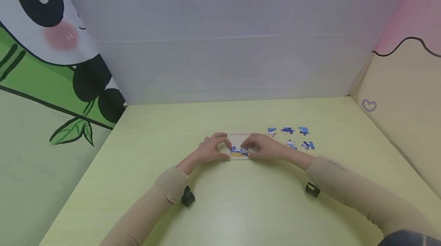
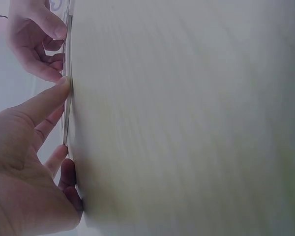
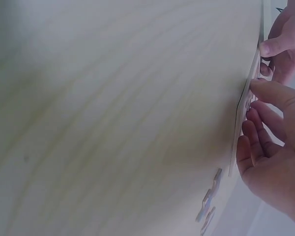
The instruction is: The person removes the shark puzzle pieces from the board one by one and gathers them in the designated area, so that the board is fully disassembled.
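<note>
A small pale puzzle board (image 1: 237,139) lies flat on the table, its lower part filled with blue, white and yellow puzzle pieces (image 1: 237,151). My left hand (image 1: 211,150) holds the board's left side, thumb near the bottom corner and fingers bent toward the top. From the right, my right hand (image 1: 268,147) reaches over the board; its thumb and index finger pinch a puzzle piece at the lower right, mostly hidden by the fingers. The right wrist view shows the board's thin edge (image 3: 238,118) beside the curled fingers of that hand.
Several loose puzzle pieces (image 1: 287,130) lie in two rows on the table (image 1: 220,207), right of the board and behind the right forearm. A pale cloth wall (image 1: 220,66) rises at the table's back; printed panels stand at both sides.
</note>
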The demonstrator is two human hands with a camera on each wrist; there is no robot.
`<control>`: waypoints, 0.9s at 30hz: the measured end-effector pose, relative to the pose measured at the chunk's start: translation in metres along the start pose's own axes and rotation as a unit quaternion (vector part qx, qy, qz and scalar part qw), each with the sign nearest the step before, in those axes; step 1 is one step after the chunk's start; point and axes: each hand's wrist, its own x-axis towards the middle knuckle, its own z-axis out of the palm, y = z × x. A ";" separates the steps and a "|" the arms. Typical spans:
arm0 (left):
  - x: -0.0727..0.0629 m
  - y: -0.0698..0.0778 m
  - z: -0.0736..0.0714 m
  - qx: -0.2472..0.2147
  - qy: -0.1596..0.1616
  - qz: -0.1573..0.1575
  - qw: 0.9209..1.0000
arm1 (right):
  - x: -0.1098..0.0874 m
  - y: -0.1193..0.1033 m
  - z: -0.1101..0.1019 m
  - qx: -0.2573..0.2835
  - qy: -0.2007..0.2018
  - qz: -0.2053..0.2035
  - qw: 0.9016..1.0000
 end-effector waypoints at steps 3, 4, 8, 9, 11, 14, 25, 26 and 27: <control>0.000 0.000 0.000 0.004 0.000 0.000 1.000 | 0.001 -0.002 0.001 0.002 -0.009 0.006 1.000; 0.000 0.000 0.000 0.006 -0.001 0.000 1.000 | 0.001 -0.002 0.001 0.002 -0.012 0.007 1.000; 0.000 0.000 0.000 0.008 -0.002 0.001 1.000 | 0.002 -0.004 0.001 0.005 -0.020 0.011 1.000; 0.000 0.000 0.000 0.009 -0.002 0.002 1.000 | 0.002 -0.004 0.001 0.007 -0.021 0.011 1.000; 0.000 0.001 0.000 0.009 -0.003 0.002 1.000 | 0.002 -0.005 0.001 0.008 -0.023 0.010 1.000; 0.000 0.001 0.000 0.009 -0.002 0.001 1.000 | 0.001 -0.006 0.001 0.009 -0.022 0.011 1.000; 0.001 0.001 0.000 0.006 -0.003 -0.005 1.000 | 0.000 -0.008 0.002 0.025 -0.011 0.017 0.999; 0.000 0.001 0.000 0.006 -0.002 -0.004 1.000 | 0.000 -0.008 0.002 0.028 -0.009 0.016 0.999; 0.000 0.001 0.001 0.006 -0.002 -0.004 1.000 | 0.000 -0.008 0.002 0.031 -0.009 0.018 0.999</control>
